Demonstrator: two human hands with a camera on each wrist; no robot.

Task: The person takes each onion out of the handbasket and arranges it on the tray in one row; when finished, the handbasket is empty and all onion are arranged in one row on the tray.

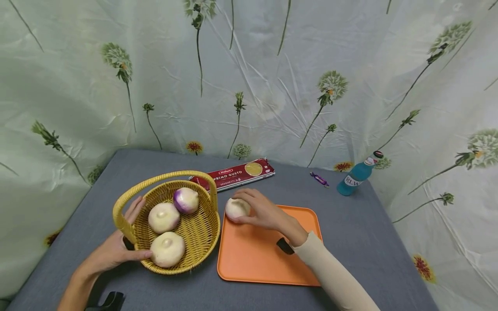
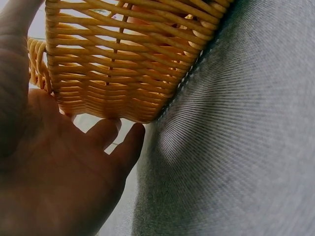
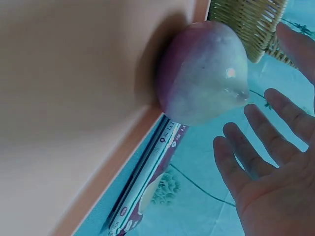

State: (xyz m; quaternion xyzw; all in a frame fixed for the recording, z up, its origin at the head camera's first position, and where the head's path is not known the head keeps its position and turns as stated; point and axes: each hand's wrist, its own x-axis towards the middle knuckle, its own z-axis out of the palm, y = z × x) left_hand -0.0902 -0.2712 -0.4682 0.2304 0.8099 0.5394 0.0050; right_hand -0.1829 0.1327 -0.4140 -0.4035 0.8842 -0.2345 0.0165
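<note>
A yellow wicker basket (image 1: 196, 235) with a tall handle holds a few white-and-purple turnips (image 1: 164, 218). My left hand (image 1: 113, 248) rests against its left side, thumb at the near rim and fingers spread along the outside. In the left wrist view the fingers of that hand (image 2: 69, 162) lie beside and below the weave (image 2: 113, 64). Another turnip (image 3: 204, 73) sits at the far left corner of an orange tray (image 1: 268, 255). Around it, my right hand (image 1: 262, 209) is spread; the right wrist view shows its fingers apart from the turnip.
Behind the basket and tray lies a red spaghetti pack (image 1: 237, 173). A purple-wrapped candy (image 1: 320, 179) and a blue bottle (image 1: 355, 177) are at the back right of the grey table (image 1: 362, 250). A flowered curtain (image 1: 272, 86) hangs behind.
</note>
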